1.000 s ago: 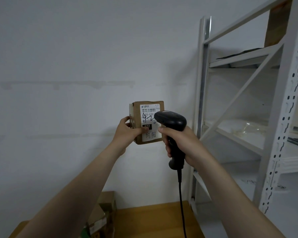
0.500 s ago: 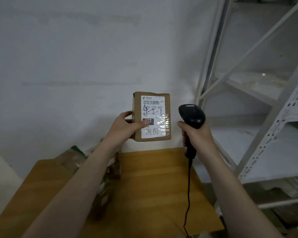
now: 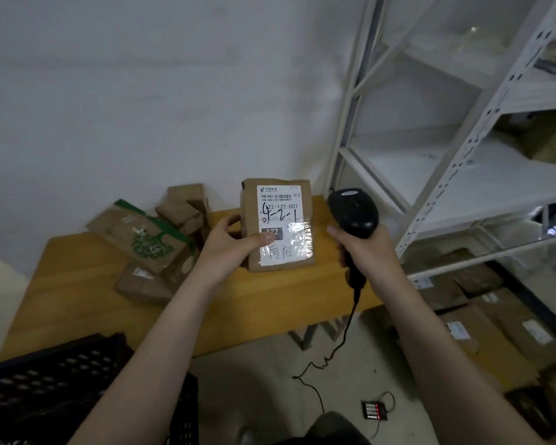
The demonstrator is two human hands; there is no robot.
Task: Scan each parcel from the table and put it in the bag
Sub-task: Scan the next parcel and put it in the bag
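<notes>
Brown cardboard parcel (image 3: 278,252) held upright above the far right part of the wooden table (image 3: 77,277), white label (image 3: 281,216) facing the camera. Gripped by the left hand (image 3: 227,248): thumb (image 3: 262,238) pressed flat across the label's dark band, other fingers curled round the left edge and back, mostly hidden behind the box. Just right of it and not touching, a black handheld scanner (image 3: 353,211) clasped in the right hand (image 3: 368,252), fingers wrapped tight round the handle, head uppermost; no telling whether a finger sits on the trigger. Black cable (image 3: 344,332) hanging from the handle down to the floor. On the table's left half, a loose heap of more brown parcels (image 3: 148,242), one with a green print, well clear of both hands. Near the lower left corner, a black perforated crate (image 3: 45,380). To the right, white metal shelving (image 3: 456,175) with cardboard boxes (image 3: 495,332) under its lowest shelf.
</notes>
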